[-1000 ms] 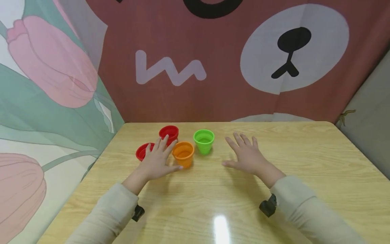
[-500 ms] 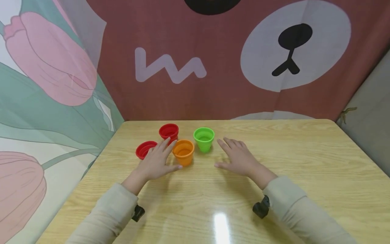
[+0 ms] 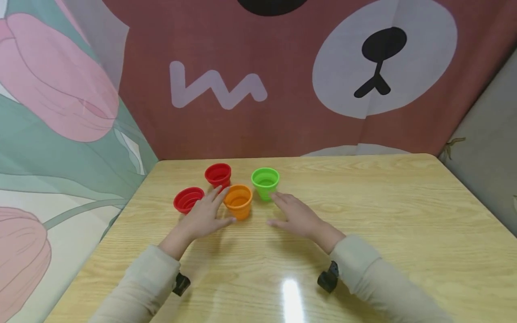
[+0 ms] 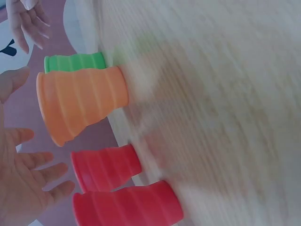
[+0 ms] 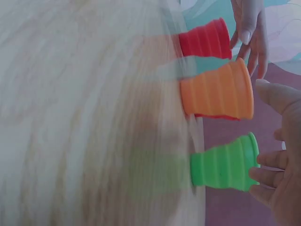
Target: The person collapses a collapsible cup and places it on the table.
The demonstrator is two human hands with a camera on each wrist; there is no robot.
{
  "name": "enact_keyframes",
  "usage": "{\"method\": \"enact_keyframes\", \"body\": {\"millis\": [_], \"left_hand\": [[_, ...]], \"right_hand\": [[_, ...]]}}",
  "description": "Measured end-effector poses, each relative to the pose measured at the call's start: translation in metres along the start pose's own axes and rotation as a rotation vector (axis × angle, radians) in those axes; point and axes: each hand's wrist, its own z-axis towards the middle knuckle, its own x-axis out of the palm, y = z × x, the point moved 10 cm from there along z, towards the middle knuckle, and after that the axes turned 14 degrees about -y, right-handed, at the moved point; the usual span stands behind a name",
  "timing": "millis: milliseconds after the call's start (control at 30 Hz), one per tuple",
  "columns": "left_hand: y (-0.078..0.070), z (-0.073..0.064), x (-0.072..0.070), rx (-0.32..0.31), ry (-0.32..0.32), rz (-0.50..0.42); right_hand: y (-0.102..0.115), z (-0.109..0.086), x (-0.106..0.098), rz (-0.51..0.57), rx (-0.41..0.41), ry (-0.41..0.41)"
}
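Note:
Four ribbed cups would be too many to list singly, so several stand upright, mouths up, on the wooden table. My left hand (image 3: 202, 216) hovers with spread fingers beside the orange cup (image 3: 238, 204) and holds nothing. Just left of its fingers is a red cup (image 3: 187, 200); a second red cup (image 3: 218, 174) stands behind its fingertips. The green cup (image 3: 265, 181) is at the back, right of the orange one. Near it, my right hand (image 3: 296, 216) reaches in with extended fingers, fingertips right at the green cup's near side. In the right wrist view, that hand (image 5: 282, 174) overlaps the green cup's rim.
The wooden table (image 3: 383, 215) extends widely to the right and front. A curtain (image 3: 282, 125) with a bear print hangs behind its back edge, and a tulip-print cloth (image 3: 60, 89) hangs at the left. A black camera (image 3: 328, 277) sits under the right wrist.
My right hand has moved left, from well right of the green cup to its near side, and its fingers have drawn closer together. The left hand and cups keep their places.

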Motion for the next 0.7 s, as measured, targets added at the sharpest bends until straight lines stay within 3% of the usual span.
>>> {"method": "enact_keyframes", "body": {"millis": [267,700], "left_hand": [[0.008,0.000,0.010,-0.056,0.029,-0.083],[0.012,0.005,0.015,-0.053,0.011,-0.178]], "right_hand": [[0.003,0.009,0.015,0.089,0.039,-0.016],[0.009,0.027,0.035,0.225,0.045,-0.062]]}}
